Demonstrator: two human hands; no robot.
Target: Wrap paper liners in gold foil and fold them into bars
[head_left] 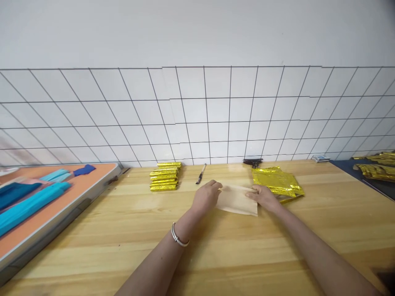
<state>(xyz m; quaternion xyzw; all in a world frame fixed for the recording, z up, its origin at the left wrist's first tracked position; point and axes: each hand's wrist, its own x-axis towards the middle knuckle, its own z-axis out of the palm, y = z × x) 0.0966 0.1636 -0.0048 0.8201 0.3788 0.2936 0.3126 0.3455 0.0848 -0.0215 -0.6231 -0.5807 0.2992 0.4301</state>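
Note:
A pale beige rectangular sheet point(236, 200) lies between my hands at the middle of the wooden table. My left hand point(208, 195) is closed on its left edge, fingers bent over the upper corner. With thumb and fingers pinched, my right hand point(262, 196) grips the sheet's upper right part. Just beyond the right hand is a flat, folded gold foil piece point(274, 181). Several narrow gold foil strips point(164, 176) lie in a row to the left. A pen point(201, 174) rests between the strips and the sheet.
The wooden table point(129, 242) meets a tiled wall. A black clip point(253, 161) and a small stack of cards point(321, 158) lie along the back. At left, an orange-topped table point(70, 193) holds blue folded pieces; more gold foil point(375, 171) lies on a dark surface at right.

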